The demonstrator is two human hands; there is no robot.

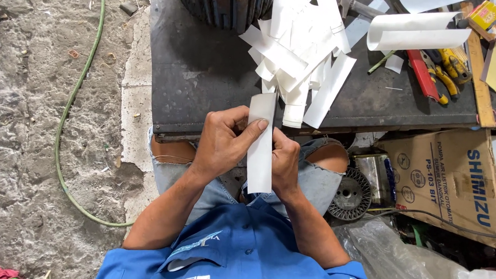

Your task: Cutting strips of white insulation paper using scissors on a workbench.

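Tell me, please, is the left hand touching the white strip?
Touching: the head view shows the left hand with its thumb pressed across the white strip.

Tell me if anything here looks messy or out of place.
The cut white strips lie in a loose, crisscrossed heap on the dark bench, some hanging over its front edge. Both hands hold one white strip upright; nothing looks spilled or broken.

A dark workbench (206, 71) stands on rough concrete floor (24, 146) crossed by a green hose (65, 115).

Dark ribbed cylinder (226, 4) cut off above
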